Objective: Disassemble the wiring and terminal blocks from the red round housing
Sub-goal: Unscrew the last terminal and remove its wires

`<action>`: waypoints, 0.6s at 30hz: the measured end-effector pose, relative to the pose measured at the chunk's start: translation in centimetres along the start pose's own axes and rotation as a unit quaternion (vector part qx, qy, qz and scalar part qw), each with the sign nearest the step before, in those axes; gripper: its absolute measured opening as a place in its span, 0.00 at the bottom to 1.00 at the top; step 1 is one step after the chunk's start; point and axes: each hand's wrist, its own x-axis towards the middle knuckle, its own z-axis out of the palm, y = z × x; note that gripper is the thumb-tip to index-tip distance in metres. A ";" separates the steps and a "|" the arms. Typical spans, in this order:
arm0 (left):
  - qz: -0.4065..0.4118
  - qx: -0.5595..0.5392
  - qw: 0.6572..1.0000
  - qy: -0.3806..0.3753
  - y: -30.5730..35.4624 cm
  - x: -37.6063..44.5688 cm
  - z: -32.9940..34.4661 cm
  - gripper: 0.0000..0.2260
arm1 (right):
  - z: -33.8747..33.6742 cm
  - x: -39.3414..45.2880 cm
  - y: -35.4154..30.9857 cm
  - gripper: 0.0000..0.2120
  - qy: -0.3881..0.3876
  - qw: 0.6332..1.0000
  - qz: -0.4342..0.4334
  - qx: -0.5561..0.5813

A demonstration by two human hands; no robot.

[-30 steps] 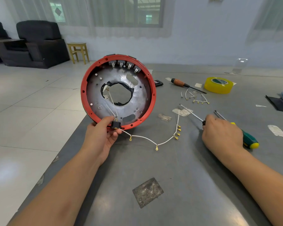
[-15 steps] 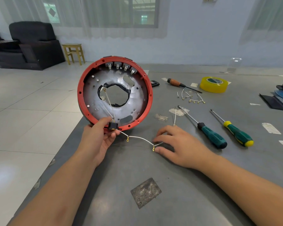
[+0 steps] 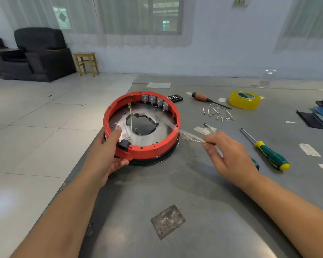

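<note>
On the grey table (image 3: 194,192), near its left edge, I see the red housing (image 3: 147,151) lying almost flat, open side up. Inside it sits a silvery plate (image 3: 157,135) with a ragged dark hole at its middle, four grey terminal blocks (image 3: 155,102) in a row on the far inner wall, and one white wire (image 3: 131,118) running from a ring lug near the far wall down to a small black block (image 3: 123,144) on the near rim.

My left hand (image 3: 104,161) grips the housing at its near-left side: thumb over the rim and pressing the plate just beside the black block, fingers curled beneath. My right hand (image 3: 229,155) hovers just right of the housing, fingers loosely curled and seeming to pinch a blurred white wire bundle (image 3: 190,135) that streaks back over the right rim; the blur keeps me from telling for certain.

Two green-handled screwdrivers (image 3: 270,155) lie beyond that hand, one mostly hidden by it. Farther off are yellow tape (image 3: 244,99), a brown-handled screwdriver (image 3: 203,98) and loose wires (image 3: 218,113).
</note>
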 end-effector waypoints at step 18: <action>0.060 0.351 0.926 0.126 -0.1 -0.2 0.0 0.31 | -1.0 6.0 0.3 0.02 0.317 0.876 0.263 0.251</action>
